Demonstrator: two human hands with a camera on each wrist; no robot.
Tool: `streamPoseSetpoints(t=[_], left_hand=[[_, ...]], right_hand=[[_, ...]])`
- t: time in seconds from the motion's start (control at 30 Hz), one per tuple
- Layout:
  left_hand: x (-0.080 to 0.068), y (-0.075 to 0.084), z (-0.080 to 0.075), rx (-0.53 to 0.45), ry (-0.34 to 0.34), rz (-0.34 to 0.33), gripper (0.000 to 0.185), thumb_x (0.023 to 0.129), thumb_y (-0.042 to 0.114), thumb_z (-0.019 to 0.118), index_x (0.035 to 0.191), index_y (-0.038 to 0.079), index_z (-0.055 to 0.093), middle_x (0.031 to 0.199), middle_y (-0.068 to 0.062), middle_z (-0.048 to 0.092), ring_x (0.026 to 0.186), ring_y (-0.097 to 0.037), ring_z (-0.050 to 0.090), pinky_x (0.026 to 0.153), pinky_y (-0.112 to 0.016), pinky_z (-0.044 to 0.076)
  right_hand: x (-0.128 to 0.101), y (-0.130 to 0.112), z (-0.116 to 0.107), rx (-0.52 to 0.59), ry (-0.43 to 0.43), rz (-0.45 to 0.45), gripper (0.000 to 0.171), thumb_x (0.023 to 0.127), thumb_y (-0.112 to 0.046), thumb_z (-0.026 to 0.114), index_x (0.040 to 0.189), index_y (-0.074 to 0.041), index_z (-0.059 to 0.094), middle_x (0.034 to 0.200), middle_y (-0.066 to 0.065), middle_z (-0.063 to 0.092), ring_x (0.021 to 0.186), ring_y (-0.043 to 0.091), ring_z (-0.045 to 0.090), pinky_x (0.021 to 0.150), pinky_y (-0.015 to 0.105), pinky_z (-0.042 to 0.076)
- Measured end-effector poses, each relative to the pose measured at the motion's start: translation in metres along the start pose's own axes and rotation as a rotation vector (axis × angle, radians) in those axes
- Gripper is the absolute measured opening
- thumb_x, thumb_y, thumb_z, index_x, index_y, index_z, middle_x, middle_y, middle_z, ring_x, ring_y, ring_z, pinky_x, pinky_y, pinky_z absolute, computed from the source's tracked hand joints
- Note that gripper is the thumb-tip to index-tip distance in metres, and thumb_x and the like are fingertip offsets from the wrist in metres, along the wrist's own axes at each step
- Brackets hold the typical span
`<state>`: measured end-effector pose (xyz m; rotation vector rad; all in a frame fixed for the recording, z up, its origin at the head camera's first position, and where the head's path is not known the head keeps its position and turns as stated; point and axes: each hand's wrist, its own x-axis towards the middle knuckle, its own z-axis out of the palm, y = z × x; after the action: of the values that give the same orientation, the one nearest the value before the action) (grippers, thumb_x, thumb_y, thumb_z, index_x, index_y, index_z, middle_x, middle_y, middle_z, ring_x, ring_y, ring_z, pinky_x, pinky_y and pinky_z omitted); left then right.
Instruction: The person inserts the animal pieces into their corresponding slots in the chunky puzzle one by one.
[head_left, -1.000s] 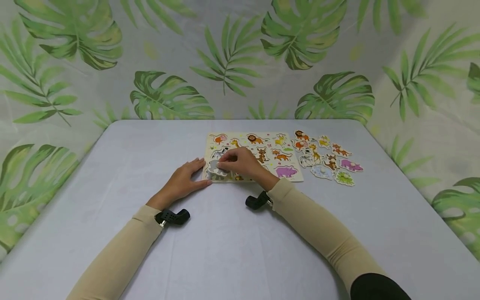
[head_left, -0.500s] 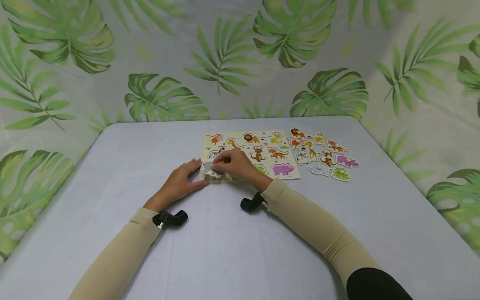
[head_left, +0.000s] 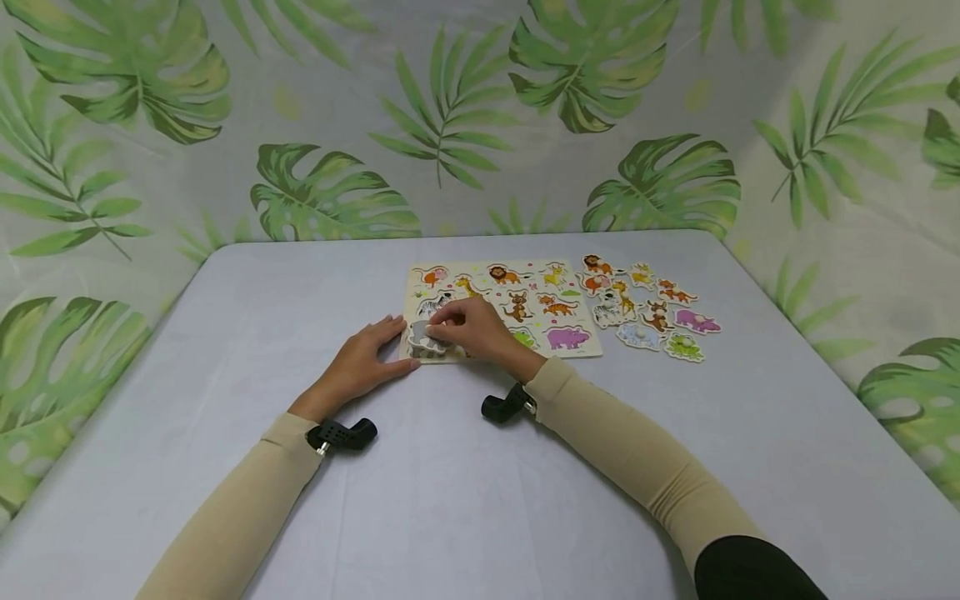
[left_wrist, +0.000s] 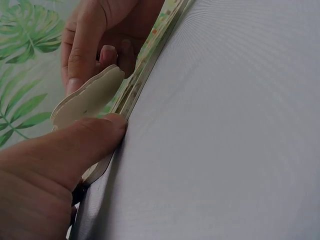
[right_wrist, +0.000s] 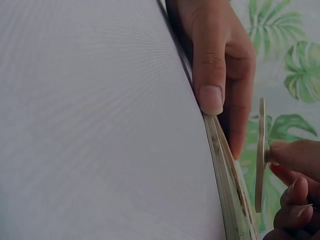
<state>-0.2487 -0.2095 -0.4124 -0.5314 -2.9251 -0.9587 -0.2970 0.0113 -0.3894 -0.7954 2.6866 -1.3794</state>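
A pale wooden puzzle board (head_left: 540, 265) with animal pictures lies on the table. Over its near left corner, my right hand (head_left: 480, 329) pinches a grey animal puzzle piece (head_left: 420, 333). The right wrist view shows the puzzle piece (right_wrist: 260, 160) edge-on, raised off the puzzle board (right_wrist: 227, 200), with fingertips at its knob. In the left wrist view the pale back of the puzzle piece (left_wrist: 92, 97) faces the camera, tilted. My left hand (head_left: 356, 362) rests at the board's left side, its thumb against the front edge and its fingers along the left edge.
To the right of the board lie several loose animal pieces, among them a lion (head_left: 597, 264), a purple hippo (head_left: 696, 321), a green frog (head_left: 683, 347) and a zebra (head_left: 609, 312). A white cloth covers the table (head_left: 450, 500). Behind it hangs a leaf-patterned backdrop (head_left: 480, 108).
The head view has shifted slightly. My right hand and the grey puzzle piece have moved a little left over the board's corner, and the piece's tilt has changed. The left hand stays in place.
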Motion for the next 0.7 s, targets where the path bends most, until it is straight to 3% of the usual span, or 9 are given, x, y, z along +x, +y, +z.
streamPoseSetpoints(t=[0.7], left_hand=[[0.0004,0.0000,0.0008,0.006,0.016,0.014,0.079,0.085,0.043,0.072,0.147,0.007,0.040,0.153,-0.011,0.035,0.143,-0.034,0.025,0.114,-0.055,0.023]], right_hand=[[-0.0006,0.0057,0.0065,-0.002,0.007,-0.062,0.010,0.086,-0.022,0.075,0.089,-0.012,0.075,0.063,-0.001,0.053,0.057,0.010,0.043,0.055,0.021,0.034]])
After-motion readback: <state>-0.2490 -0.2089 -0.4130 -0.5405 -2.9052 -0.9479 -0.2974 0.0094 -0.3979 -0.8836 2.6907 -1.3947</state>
